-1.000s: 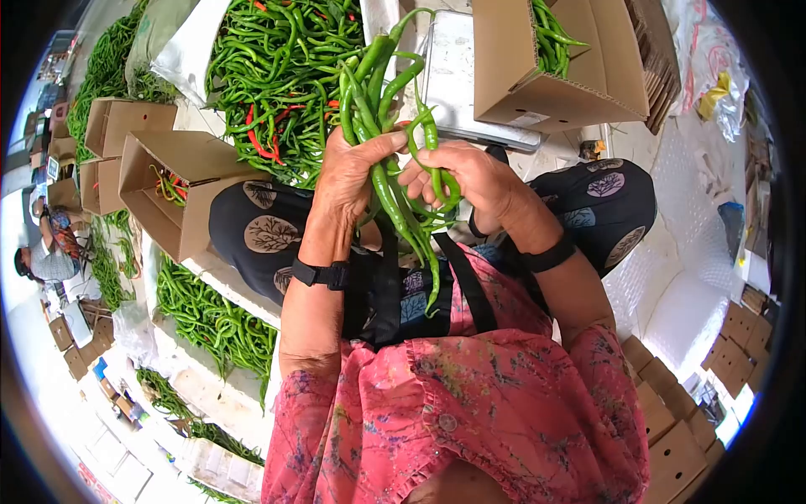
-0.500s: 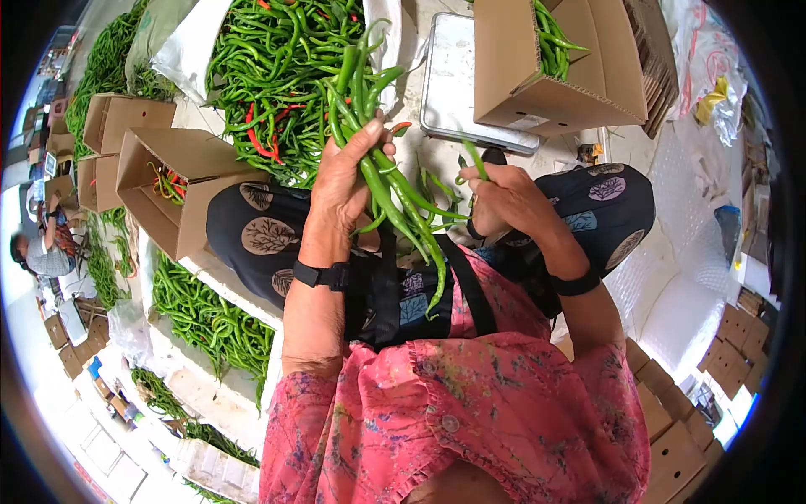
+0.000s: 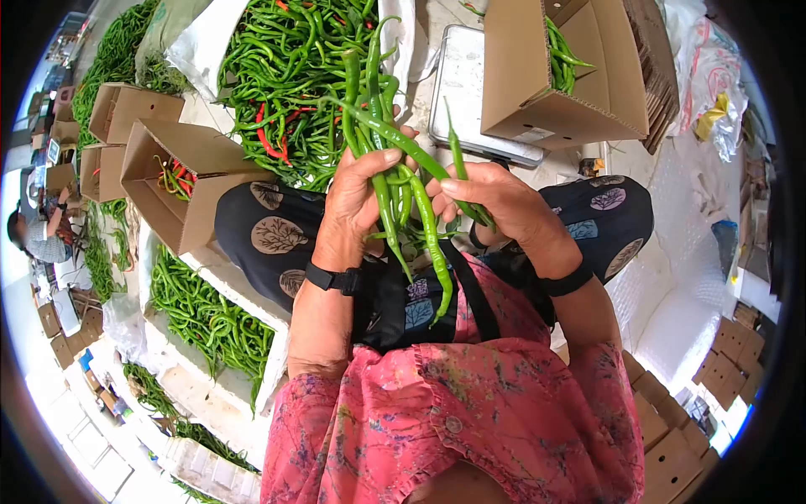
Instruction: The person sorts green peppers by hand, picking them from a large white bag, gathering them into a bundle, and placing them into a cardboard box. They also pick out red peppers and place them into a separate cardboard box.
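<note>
Several long green peppers (image 3: 375, 92) are bunched in my left hand (image 3: 357, 189), its thumb pressed across them above my lap. Close by on the right, my right hand (image 3: 491, 197) is closed on green peppers (image 3: 454, 147), one upright and one slanting across toward the bunch. Beyond my hands lies a big heap of green peppers (image 3: 294, 59) with a few red ones (image 3: 267, 139) in a white sack. An open carton (image 3: 571, 109) with green peppers inside stands on a metal scale (image 3: 462, 84) at the upper right.
At left an open carton (image 3: 193, 197) holds red and green peppers. More green peppers (image 3: 206, 311) fill a white foam box below it. Flattened cartons (image 3: 653, 67) stand right of the scale. A seated person (image 3: 46, 235) is at the far left. Bubble wrap (image 3: 663, 277) lies right.
My right hand has moved left, close to my left hand, and a long pepper now slants from it across the bunch. The view has shifted slightly.
</note>
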### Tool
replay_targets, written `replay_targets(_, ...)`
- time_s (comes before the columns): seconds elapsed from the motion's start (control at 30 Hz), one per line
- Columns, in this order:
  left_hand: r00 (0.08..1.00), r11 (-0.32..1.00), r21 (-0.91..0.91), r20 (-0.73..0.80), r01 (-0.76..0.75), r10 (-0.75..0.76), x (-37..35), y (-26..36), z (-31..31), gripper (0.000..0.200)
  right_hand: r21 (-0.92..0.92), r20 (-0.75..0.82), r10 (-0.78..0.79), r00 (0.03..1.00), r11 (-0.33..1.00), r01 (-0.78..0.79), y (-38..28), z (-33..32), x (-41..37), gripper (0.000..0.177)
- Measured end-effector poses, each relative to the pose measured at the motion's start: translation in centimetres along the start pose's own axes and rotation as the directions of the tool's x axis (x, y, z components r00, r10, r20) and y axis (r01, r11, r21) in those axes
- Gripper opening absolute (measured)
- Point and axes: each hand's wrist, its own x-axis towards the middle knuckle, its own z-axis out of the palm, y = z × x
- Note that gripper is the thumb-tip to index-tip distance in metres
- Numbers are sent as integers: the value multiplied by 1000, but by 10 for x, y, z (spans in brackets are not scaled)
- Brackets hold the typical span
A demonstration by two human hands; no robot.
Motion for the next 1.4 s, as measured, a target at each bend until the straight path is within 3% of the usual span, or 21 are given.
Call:
replay_targets(0.13,999,1000,28,-39,4,-2,1,-4,-7,59,128,-9,65,998,990,-63,4,4,-5,49)
replay_targets(0.2,997,995,95,-72,-6,13,1,-3,-7,52,324,43,106,993,939,-114,19,11,2,47)
replay_targets(0.3,993,987,143,-86,-72,85,-3,-2,5,45,362,-51,64,997,931,-41,26,31,3,42)
replay_targets(0.37,990,981,178,-102,-74,94,-3,-3,1,53,295,-17,37,999,955,-31,31,22,2,39)
replay_targets(0.43,993,981,182,-92,-62,80,-3,-3,0,51,376,32,35,999,926,-45,23,24,-1,38)
replay_targets(0.47,992,985,156,-94,-68,84,-2,-4,-1,48,276,31,51,998,959,-57,13,23,-6,37)
replay_targets(0.57,987,991,84,-109,-107,116,2,-1,-6,44,322,25,156,987,934,-156,8,11,-16,34)
replay_targets(0.7,962,983,15,-205,-182,181,6,-2,-17,33,199,-39,92,995,977,-83,-11,5,-41,31)
replay_targets(0.83,966,981,84,-176,-178,190,2,-2,-4,27,374,-369,-128,921,886,273,-17,-5,-58,39)
replay_targets(0.87,978,984,51,-111,-170,174,3,-6,-12,25,331,-356,-227,906,876,350,-22,-7,-59,40)
replay_targets(0.9,988,988,10,-36,-152,152,6,-8,-20,23,318,-386,-229,894,876,362,-27,-10,-57,40)
replay_targets(0.97,988,989,54,-62,-138,141,3,-9,-12,21,289,-392,-150,908,917,276,-40,-15,-51,38)
replay_targets(1.07,991,993,37,-68,-115,117,2,-12,-6,21,406,-261,-194,945,866,290,-34,-30,-41,33)
replay_targets(1.17,994,996,29,-66,-82,83,1,-14,-6,22,502,-293,-200,935,801,328,-44,-29,-32,34)
replay_targets(1.4,997,998,7,-52,-58,58,0,-18,-8,30,496,-388,-236,891,762,417,-59,-38,-20,35)
